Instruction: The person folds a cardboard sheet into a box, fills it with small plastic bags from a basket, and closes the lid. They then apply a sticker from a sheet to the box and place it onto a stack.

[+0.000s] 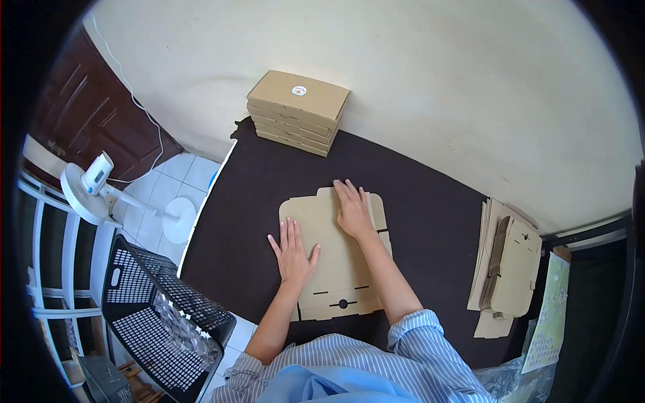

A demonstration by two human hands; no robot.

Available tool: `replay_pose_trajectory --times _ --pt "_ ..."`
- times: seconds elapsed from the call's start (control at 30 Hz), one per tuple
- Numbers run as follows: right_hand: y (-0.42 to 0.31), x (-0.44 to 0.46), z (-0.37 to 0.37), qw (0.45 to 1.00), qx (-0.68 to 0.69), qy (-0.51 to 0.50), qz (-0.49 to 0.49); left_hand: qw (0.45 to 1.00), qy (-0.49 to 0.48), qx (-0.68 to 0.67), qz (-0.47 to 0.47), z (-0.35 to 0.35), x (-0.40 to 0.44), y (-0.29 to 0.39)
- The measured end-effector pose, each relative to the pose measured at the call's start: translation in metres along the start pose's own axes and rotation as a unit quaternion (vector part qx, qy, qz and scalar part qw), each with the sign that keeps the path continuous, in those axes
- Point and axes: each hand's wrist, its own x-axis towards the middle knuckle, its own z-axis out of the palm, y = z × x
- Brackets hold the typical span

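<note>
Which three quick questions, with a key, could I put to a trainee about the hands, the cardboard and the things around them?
1. True or false: the left hand and the right hand both rest on the flat cardboard.

2. Where is the round sticker?
A) on the fan
B) on the top box of the stack
C) on the door

3. Fill in the missing word: the black basket is on the person's ____ side.

Key: 1 true; 2 B; 3 left

There are two hands (293,260) (353,213), one fan (86,191), one door (94,107).
</note>
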Motion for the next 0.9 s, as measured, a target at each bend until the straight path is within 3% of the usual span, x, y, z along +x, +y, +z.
replay_pose_trajectory --times 0.17,0.2,0.27,0.5,0.6,0.67,0.73,0.83,0.9 --pt "-0.007 -0.005 -0.011 0.994 0.003 -0.112 -0.018 1.000 -0.003 -0.010 0.003 0.002 -0.001 0.000" --pt "-0.009 -0.012 -0.007 0.993 0.003 -0.113 -0.018 1.000 -0.004 -0.010 0.002 0.002 -0.001 -0.001" --pt "-0.015 -0.024 -0.003 0.998 -0.050 -0.023 -0.038 1.000 -0.001 -0.006 0.004 0.003 0.000 0.000" --pt "-0.016 -0.029 -0.019 0.992 -0.066 -0.108 -0.019 1.000 -0.002 -0.007 0.013 0.002 -0.003 -0.001" --pt "-0.021 -0.060 -0.055 0.991 0.120 -0.058 -0.020 0.996 0.052 -0.037 0.059 -0.009 -0.018 -0.006" --pt "-0.033 -0.100 -0.093 0.978 0.135 -0.145 -0.058 0.968 -0.007 -0.170 0.183 -0.017 -0.035 -0.020" --pt "-0.040 -0.144 -0.112 0.967 0.132 -0.194 -0.099 0.963 -0.038 -0.193 0.183 -0.027 -0.058 -0.028" --pt "-0.041 -0.191 -0.114 0.968 0.079 -0.229 -0.063 0.953 -0.066 -0.219 0.199 -0.025 -0.074 -0.042" --pt "-0.032 -0.205 -0.104 0.980 0.062 -0.173 -0.077 0.949 -0.063 -0.223 0.216 -0.022 -0.076 -0.046"
